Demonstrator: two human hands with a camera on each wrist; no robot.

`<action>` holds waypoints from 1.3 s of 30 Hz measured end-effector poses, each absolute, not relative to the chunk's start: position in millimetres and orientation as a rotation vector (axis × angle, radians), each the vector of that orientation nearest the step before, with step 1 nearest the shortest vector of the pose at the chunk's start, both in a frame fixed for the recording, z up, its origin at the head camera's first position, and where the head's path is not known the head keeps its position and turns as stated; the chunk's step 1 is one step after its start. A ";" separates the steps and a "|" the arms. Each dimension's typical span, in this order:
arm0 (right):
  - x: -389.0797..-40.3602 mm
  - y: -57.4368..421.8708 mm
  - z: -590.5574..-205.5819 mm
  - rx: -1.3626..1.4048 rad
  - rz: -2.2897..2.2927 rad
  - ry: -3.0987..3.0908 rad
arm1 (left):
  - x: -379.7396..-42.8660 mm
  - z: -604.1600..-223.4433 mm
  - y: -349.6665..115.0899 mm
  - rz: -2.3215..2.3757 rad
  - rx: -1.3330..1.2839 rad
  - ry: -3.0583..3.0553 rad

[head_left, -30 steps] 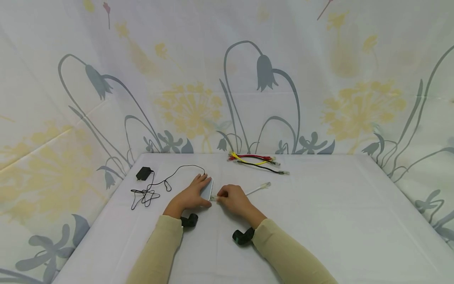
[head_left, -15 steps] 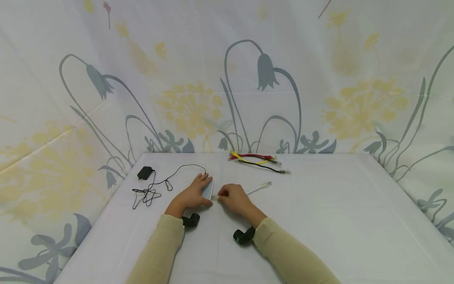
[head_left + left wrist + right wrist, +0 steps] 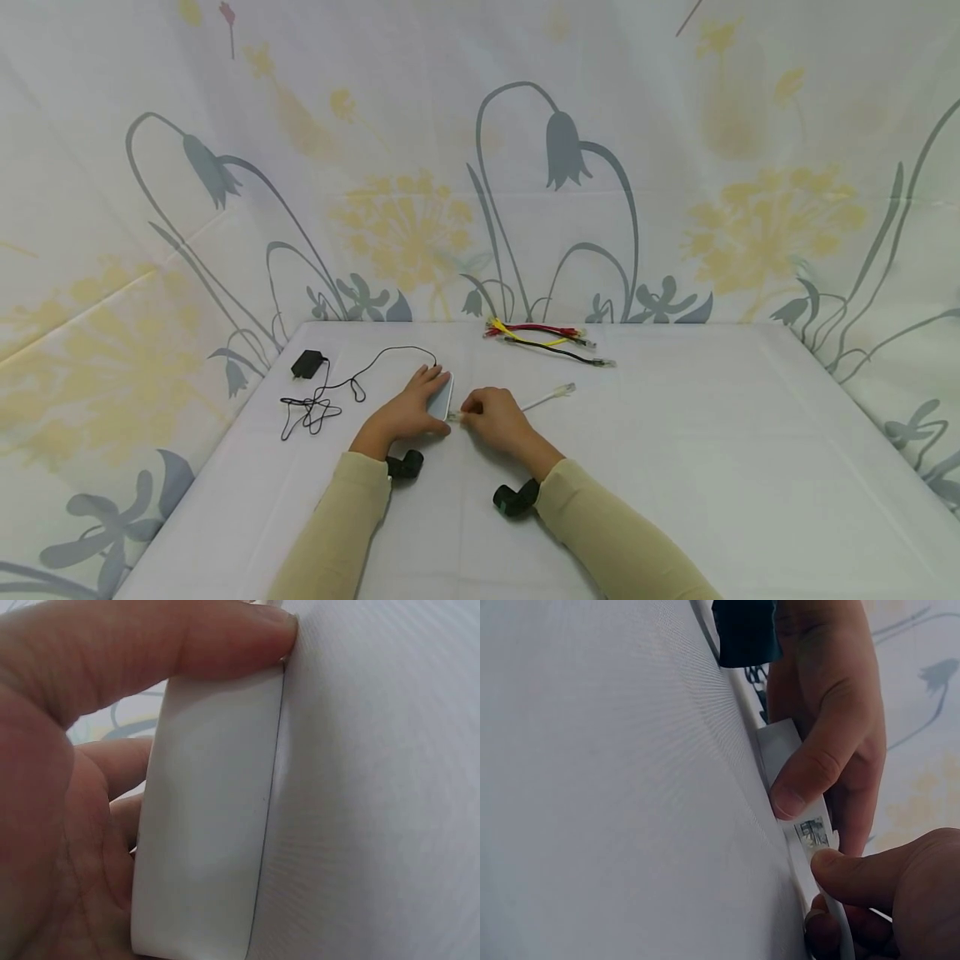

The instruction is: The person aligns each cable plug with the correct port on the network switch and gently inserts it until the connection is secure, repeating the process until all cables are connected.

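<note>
A small white network box (image 3: pixel 440 399) lies on the table under my left hand (image 3: pixel 405 413). In the left wrist view, my thumb bends over one end of the box (image 3: pixel 210 810) while the other fingers lie behind it. My right hand (image 3: pixel 498 421) pinches one end of a white Ethernet cable (image 3: pixel 537 403) against the box's right side. Its clear plug (image 3: pixel 812 832) shows at the box's edge in the right wrist view; how deep it sits I cannot tell. The cable's other plug (image 3: pixel 564 389) lies loose to the right.
Several short red, yellow and black Ethernet cables (image 3: pixel 551 340) lie at the table's back edge. A black power adapter (image 3: pixel 307 364) stands at the left, its thin tangled cord (image 3: pixel 311 408) running to the box. A flowered cloth (image 3: pixel 480 167) hangs behind the table.
Both hands stay at the box and the plug, with hardly any movement. The head view has shifted very slightly.
</note>
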State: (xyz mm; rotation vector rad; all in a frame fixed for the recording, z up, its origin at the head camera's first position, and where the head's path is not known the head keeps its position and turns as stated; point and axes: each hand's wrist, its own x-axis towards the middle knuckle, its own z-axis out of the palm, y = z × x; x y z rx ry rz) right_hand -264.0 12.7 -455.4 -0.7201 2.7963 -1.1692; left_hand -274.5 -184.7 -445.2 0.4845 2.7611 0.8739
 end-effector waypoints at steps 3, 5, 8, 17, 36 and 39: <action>-263.7 11.7 -454.3 -0.720 -1.170 2.798 | -274.8 -445.1 -184.8 0.872 0.486 2.763; -263.1 11.0 -453.5 -0.716 -1.172 2.792 | -275.1 -445.1 -184.9 0.871 0.489 2.766; -262.7 10.1 -453.1 -0.713 -1.160 2.799 | -275.3 -444.7 -184.8 0.863 0.491 2.771; -261.4 6.9 -451.4 -0.731 -1.173 2.819 | -276.0 -445.7 -184.6 0.863 0.494 2.772; -261.7 7.4 -454.9 -0.721 -1.129 2.851 | -275.8 -448.8 -184.0 0.874 0.506 2.787; -260.4 7.1 -453.2 -0.712 -1.128 2.848 | -275.2 -448.2 -184.4 0.884 0.512 2.786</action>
